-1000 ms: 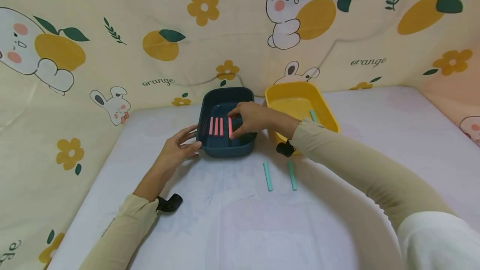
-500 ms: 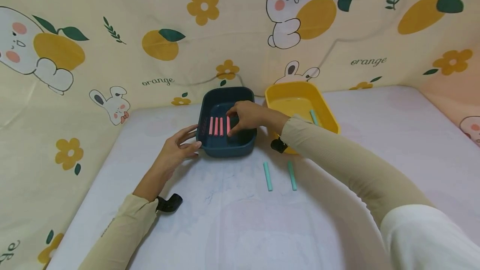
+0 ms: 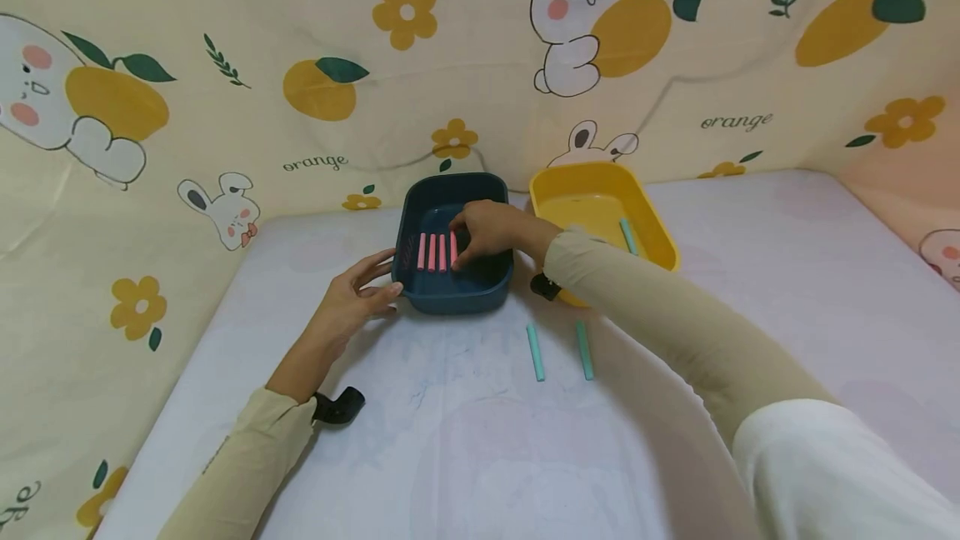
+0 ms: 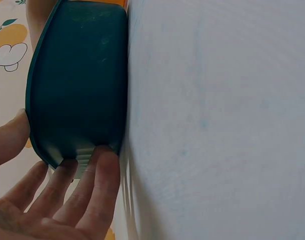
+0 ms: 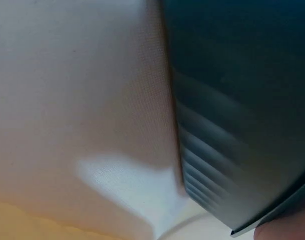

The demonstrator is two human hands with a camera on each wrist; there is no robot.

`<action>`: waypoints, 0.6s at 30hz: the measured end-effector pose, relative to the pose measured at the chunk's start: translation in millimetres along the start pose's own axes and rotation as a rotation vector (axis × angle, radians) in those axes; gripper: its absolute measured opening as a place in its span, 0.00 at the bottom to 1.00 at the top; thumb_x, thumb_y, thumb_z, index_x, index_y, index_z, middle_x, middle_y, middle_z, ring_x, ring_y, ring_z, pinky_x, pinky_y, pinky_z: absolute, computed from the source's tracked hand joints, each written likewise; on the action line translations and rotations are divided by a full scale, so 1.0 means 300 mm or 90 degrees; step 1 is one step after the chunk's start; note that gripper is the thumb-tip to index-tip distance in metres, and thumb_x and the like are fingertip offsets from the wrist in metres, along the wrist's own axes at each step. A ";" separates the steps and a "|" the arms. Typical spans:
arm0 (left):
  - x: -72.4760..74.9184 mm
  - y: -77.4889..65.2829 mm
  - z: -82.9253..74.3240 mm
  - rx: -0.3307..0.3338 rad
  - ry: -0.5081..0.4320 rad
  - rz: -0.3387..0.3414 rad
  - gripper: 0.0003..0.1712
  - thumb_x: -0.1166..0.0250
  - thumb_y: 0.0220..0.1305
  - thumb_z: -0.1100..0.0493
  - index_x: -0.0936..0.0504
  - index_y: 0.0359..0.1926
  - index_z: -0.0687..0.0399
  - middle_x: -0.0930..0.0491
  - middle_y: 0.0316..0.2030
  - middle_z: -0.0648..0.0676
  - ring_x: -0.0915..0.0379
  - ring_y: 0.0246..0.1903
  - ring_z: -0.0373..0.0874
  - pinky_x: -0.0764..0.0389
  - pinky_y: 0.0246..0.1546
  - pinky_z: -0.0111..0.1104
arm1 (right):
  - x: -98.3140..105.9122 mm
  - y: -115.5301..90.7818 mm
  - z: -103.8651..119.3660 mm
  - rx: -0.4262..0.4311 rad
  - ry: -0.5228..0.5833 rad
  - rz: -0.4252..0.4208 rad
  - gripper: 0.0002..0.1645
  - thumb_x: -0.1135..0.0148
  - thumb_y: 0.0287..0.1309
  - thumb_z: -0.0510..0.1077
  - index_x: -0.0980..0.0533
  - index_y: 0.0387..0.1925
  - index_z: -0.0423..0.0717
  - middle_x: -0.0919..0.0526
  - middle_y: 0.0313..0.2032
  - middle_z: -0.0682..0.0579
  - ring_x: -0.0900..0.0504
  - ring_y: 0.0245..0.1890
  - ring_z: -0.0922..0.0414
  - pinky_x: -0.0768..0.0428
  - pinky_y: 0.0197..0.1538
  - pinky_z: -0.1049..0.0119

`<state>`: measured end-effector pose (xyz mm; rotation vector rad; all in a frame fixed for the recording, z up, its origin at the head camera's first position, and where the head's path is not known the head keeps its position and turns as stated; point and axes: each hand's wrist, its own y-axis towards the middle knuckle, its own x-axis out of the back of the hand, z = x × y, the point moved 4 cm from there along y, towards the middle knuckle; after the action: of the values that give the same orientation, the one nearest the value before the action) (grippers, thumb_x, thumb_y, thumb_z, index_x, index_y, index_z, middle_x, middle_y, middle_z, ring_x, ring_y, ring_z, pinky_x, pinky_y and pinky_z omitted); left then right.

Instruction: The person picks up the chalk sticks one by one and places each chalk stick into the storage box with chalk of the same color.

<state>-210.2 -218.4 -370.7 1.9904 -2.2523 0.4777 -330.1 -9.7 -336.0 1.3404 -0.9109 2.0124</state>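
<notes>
In the head view, a dark blue bin (image 3: pixel 453 304) stands at the back of the table. Three slim pink sticks (image 3: pixel 432 252) lie side by side inside it. My right hand (image 3: pixel 491 232) reaches over the bin's right wall and pinches another pink stick (image 3: pixel 453 248) by its ends, parallel to the row. My left hand (image 3: pixel 352 302) steadies the bin's near left corner, fingers extended along the outer wall and thumb at the rim. The left wrist view shows its fingers (image 4: pixel 105 175) against the bin (image 4: pixel 80 75). Only a bit of the right hand (image 5: pixel 285 227) shows in the right wrist view.
Right of the dark bin stands a yellow bin (image 3: pixel 663 236), partly hidden by the right forearm, with a teal stick (image 3: pixel 628 237) in it. Two more teal sticks, a left one (image 3: pixel 536 352) and a right one (image 3: pixel 585 351), lie on the table (image 3: pixel 450 440) in front. A printed cloth (image 3: pixel 465 65) hangs behind.
My right hand has moved a little left with the pink stick, closing the gap to the row of three. The left hand and both bins have stayed put.
</notes>
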 end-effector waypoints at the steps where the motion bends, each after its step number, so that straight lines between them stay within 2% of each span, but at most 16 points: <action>1: 0.001 -0.002 0.002 0.003 0.002 -0.002 0.36 0.35 0.68 0.59 0.36 0.74 0.42 0.32 0.71 0.57 0.21 0.52 0.42 0.16 0.52 0.41 | -0.002 0.004 0.002 -0.003 -0.003 0.001 0.47 0.28 0.51 0.66 0.29 0.68 0.50 0.25 0.65 0.49 0.28 0.65 0.53 0.31 0.71 0.54; 8: 0.002 -0.004 0.007 0.006 -0.001 0.001 0.37 0.34 0.68 0.57 0.37 0.74 0.41 0.33 0.71 0.57 0.21 0.52 0.41 0.16 0.53 0.41 | -0.006 0.018 0.000 -0.028 -0.016 0.009 0.47 0.28 0.50 0.67 0.29 0.68 0.54 0.28 0.67 0.50 0.29 0.66 0.53 0.30 0.70 0.52; 18: -0.002 0.003 0.002 0.001 0.003 0.003 0.36 0.35 0.69 0.59 0.37 0.74 0.42 0.33 0.71 0.57 0.21 0.54 0.43 0.16 0.53 0.42 | -0.011 0.024 -0.010 -0.043 -0.046 0.027 0.47 0.30 0.50 0.70 0.29 0.68 0.57 0.27 0.67 0.50 0.26 0.62 0.54 0.27 0.66 0.52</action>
<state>-211.0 -217.9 -371.4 1.9829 -2.2563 0.4840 -336.0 -12.0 -341.5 1.3744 -1.0391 1.9573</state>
